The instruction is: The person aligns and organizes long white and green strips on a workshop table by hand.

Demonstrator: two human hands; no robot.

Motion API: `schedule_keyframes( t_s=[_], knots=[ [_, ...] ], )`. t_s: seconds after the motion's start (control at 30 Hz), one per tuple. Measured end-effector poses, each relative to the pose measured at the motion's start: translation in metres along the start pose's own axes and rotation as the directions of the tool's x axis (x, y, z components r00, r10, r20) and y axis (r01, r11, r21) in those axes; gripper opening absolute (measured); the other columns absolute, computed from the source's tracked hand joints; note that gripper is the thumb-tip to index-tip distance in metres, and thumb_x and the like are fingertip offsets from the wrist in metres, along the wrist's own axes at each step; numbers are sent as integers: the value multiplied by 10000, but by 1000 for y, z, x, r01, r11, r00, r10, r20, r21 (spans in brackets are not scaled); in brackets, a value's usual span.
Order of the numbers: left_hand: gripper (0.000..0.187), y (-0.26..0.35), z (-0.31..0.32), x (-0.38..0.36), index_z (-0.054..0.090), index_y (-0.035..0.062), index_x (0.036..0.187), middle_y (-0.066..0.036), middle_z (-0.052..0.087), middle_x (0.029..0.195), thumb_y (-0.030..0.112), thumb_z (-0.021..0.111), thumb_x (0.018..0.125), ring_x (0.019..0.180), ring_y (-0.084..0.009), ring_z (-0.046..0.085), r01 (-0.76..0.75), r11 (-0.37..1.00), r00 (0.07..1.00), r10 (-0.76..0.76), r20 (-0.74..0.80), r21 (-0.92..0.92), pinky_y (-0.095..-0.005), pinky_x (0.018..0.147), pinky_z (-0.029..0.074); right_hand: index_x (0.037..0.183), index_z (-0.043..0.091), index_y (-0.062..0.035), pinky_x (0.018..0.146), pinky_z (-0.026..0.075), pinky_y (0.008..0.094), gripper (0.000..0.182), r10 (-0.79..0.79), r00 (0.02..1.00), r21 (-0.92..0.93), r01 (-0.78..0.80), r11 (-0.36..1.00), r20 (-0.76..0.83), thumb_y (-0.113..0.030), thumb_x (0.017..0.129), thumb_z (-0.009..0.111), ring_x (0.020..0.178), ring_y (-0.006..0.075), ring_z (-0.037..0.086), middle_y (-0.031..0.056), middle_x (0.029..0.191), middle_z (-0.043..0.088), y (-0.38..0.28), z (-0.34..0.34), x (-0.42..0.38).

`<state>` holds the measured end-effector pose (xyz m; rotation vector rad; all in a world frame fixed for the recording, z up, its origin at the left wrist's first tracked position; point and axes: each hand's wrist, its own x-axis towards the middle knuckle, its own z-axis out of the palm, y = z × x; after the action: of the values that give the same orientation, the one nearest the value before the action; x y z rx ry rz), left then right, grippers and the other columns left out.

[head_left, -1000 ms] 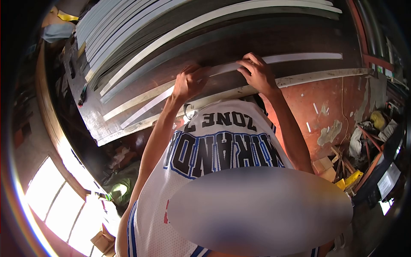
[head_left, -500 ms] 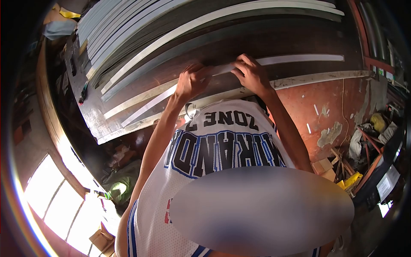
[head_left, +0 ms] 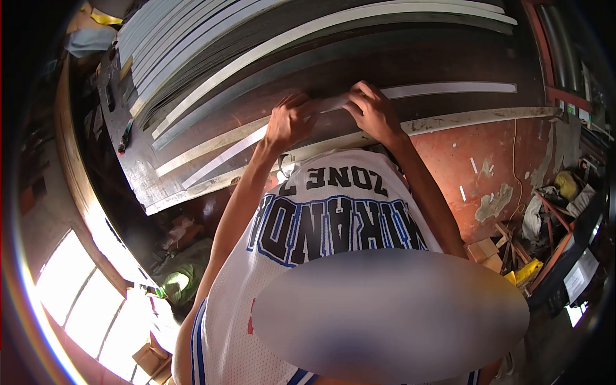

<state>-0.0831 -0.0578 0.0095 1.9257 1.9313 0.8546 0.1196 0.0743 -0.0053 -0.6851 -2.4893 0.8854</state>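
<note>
A long pale strip lies across the dark workbench [head_left: 449,61]; its right part [head_left: 462,88] is flat, and a white length [head_left: 224,155] slants down to the left. My left hand [head_left: 292,120] has its fingers bent over the middle of the strip, pressed together on it. My right hand [head_left: 372,110] pinches the strip a short way to the right, thumb and fingers around its edge. The short stretch between both hands is partly blurred. A cream strip [head_left: 212,146] lies just above the slanting white length and runs toward my left hand.
Stacked long grey and white strips [head_left: 192,48] cover the bench's upper left. A dark tool with a red part [head_left: 125,138] sits near the left edge. Wood scraps and a yellow object [head_left: 526,273] are on the lower right. A red wall or panel [head_left: 455,167] stands below the bench.
My right hand has shifted very slightly to the left along the strip. My left hand stays in nearly the same place.
</note>
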Motion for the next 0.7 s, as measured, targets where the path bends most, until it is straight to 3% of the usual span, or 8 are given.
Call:
schedule_keyframes(
  t_s=[0.1,0.17,0.2,0.23,0.3,0.37,0.43,0.7],
  knots=[
    [276,2,2,1,752,98,1034,-92,664,835,52,728,763,797,-305,672,7,1000,1000,-7,-8,-2,-413,723,573,1035,712,-77,848,556,396,204,44,997,-16,-43,999,65,-113,843,770,1013,287,649,60,1079,644,-2,1,-2],
    [263,1,2,1,752,106,1017,-91,672,848,52,736,761,811,-308,676,-8,1000,999,8,-36,-7,-416,725,573,1102,735,-96,967,523,415,261,-94,995,-80,92,992,-22,-161,852,770,1134,308,614,64,1263,641,-8,10,-6],
    [263,-1,3,0,752,106,1017,-91,672,848,52,736,761,811,-308,676,-10,1000,999,10,-37,-13,-416,725,573,1276,679,-105,1109,425,487,454,-164,985,-80,167,983,49,-299,875,764,1300,344,525,87,1474,536,-7,15,-10],
    [285,-3,3,-1,760,118,1052,-99,706,912,62,765,773,847,-312,695,20,1000,1000,-20,-3,-8,-415,737,588,1276,679,-105,1109,425,487,454,-161,986,-85,165,983,51,-299,875,764,1300,344,525,87,1474,536,-10,20,-11],
    [308,-5,3,-2,768,130,1087,-107,739,975,71,793,786,883,-316,714,49,999,998,-49,31,-6,-415,749,603,1428,564,-113,1205,295,524,658,-139,956,-296,215,931,259,-504,911,675,1433,330,411,96,1578,427,-15,29,-16],
    [293,-4,2,-2,767,122,1084,-111,735,976,73,790,796,882,-313,714,54,999,997,-54,52,5,-417,746,603,1482,502,-120,1220,250,545,748,-137,946,-271,220,937,295,-580,909,640,1474,331,352,99,1617,375,-6,25,-19],
    [272,0,1,-3,756,118,1049,-101,713,932,76,782,781,868,-311,700,70,997,997,-70,28,-10,-421,758,588,1493,483,-103,1190,290,572,722,-131,977,-180,161,970,169,-505,923,669,1460,385,375,128,1621,367,2,11,-23],
    [284,-2,2,-4,751,124,1052,-99,705,918,82,789,774,889,-308,690,72,997,997,-72,12,-16,-421,782,575,1552,438,-167,1195,227,639,673,71,997,-428,-73,901,-21,-544,1004,536,1483,445,324,145,1671,272,91,-68,-62]
  ],
)
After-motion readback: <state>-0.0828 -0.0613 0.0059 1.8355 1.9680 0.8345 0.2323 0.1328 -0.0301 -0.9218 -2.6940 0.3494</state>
